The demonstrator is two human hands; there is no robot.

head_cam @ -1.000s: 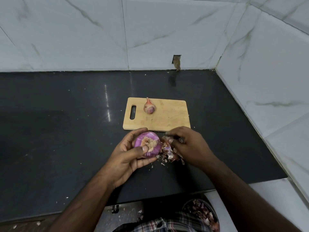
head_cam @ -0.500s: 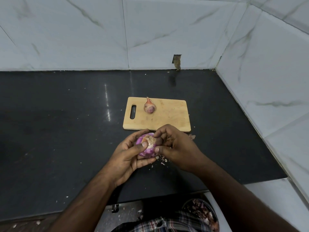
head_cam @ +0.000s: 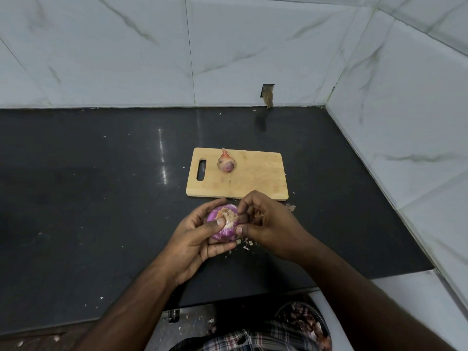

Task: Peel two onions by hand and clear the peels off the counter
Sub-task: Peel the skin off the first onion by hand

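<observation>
**Onion being held in both hands over the front of the counter**

Hands are meeting just in front of the near edge of the cutting board (head_cam: 255,173). The left hand (head_cam: 195,239) is cupping a purple onion (head_cam: 222,228) from below and from the left; its fingers are curling around the onion and its thumb is lying across the top, beside the pale brown root end. The right hand (head_cam: 268,224) is coming from the right side. Its thumb and one fingertip are touching the right side of the onion, and the other fingers are curling inward; some dry peel seems to be sitting inside this curled hand, but I cannot tell it clearly.

A second onion (head_cam: 226,162), still wearing its brownish skin, is lying on the cutting board, near the far edge and just right of the handle slot.

Small peel bits (head_cam: 247,245) are lying on the black counter (head_cam: 101,198) under the hands, and one more scrap (head_cam: 291,207) is lying just beside the near right corner of the board.

Below the front edge of the counter, at the lower right, a round dark bowl (head_cam: 323,323) is standing. It is holding a heap of purple and pale onion peels (head_cam: 301,323). The person's arm is hiding part of it.
</observation>
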